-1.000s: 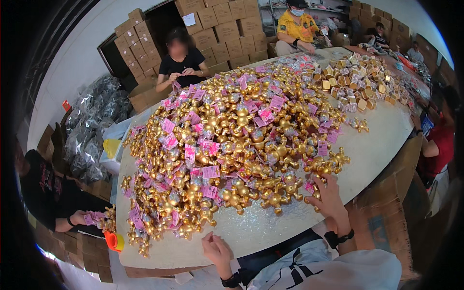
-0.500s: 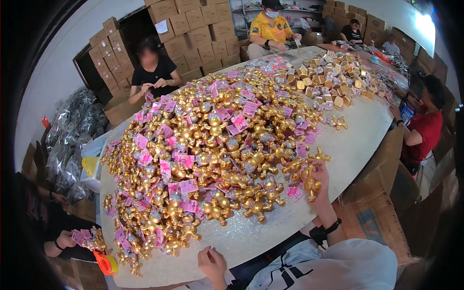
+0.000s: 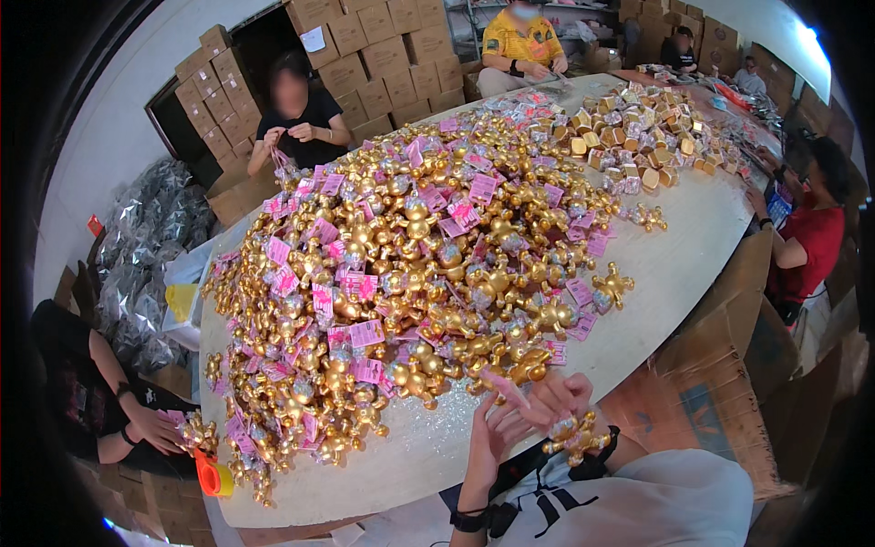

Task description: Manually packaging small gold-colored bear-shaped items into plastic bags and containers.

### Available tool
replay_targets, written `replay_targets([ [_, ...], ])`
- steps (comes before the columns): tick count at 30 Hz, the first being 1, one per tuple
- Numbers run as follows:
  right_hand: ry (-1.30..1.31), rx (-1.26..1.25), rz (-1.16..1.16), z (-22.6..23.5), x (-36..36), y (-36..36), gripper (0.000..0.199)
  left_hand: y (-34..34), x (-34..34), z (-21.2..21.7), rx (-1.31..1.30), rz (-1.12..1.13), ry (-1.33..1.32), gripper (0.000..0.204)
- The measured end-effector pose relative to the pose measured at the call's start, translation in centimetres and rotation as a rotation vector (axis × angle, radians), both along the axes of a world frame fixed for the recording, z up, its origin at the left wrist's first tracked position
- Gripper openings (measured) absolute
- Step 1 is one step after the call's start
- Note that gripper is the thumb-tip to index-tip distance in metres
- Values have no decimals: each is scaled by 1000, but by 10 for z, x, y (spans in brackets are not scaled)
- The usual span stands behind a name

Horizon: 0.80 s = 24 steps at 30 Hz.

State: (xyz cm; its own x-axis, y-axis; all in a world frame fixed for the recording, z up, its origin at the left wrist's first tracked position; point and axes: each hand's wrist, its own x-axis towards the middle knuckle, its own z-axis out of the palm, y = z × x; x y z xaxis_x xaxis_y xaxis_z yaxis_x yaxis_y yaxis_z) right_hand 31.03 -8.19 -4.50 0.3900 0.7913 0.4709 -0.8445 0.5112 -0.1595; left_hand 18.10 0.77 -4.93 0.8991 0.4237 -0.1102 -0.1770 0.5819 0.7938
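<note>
Near the table's front edge, my two hands are together in front of my body. My right hand (image 3: 563,397) is closed on a small gold bear figure (image 3: 583,440) with a silvery, clear-wrapped part; the figure hangs below its fingers. My left hand (image 3: 492,436) meets it from the left, its bent fingers closed at a pink tag (image 3: 504,387); their exact grip is partly hidden. Just beyond lies a large heap of similar gold bear figures (image 3: 415,223) with pink tags. One loose gold figure (image 3: 612,287) lies at the heap's right edge.
The white table (image 3: 679,273) also bears a pile of gold-and-clear blocks (image 3: 652,137) at the far right. An orange tape dispenser (image 3: 214,476) sits at the left edge. Cardboard (image 3: 702,410) stands at my right. Several co-workers sit around; one hand (image 3: 155,427) is at left.
My right hand has brought a gold bear figure from the heap's right side toward my body. My left hand has risen from the table edge to meet it. The view has shifted slightly.
</note>
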Motion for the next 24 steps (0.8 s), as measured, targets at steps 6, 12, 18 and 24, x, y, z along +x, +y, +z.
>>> replay_targets([
  [6, -411, -416, -17, 2, -21, -9, 41, 5, -1, 17, 208, 34, -70, 42],
  [12, -787, -869, -320, -10, -29, -2, 24, 4, -4, -5, 309, 315, 106, 28],
  [18, -1808, -1039, -1633, 14, 13, -9, 17, 12, -29, 18, -36, 628, -84, 21],
  [24, -1544, -1338, -1612, -22, 43, -32, 14, 15, -43, 39, -293, 330, -448, 12],
])
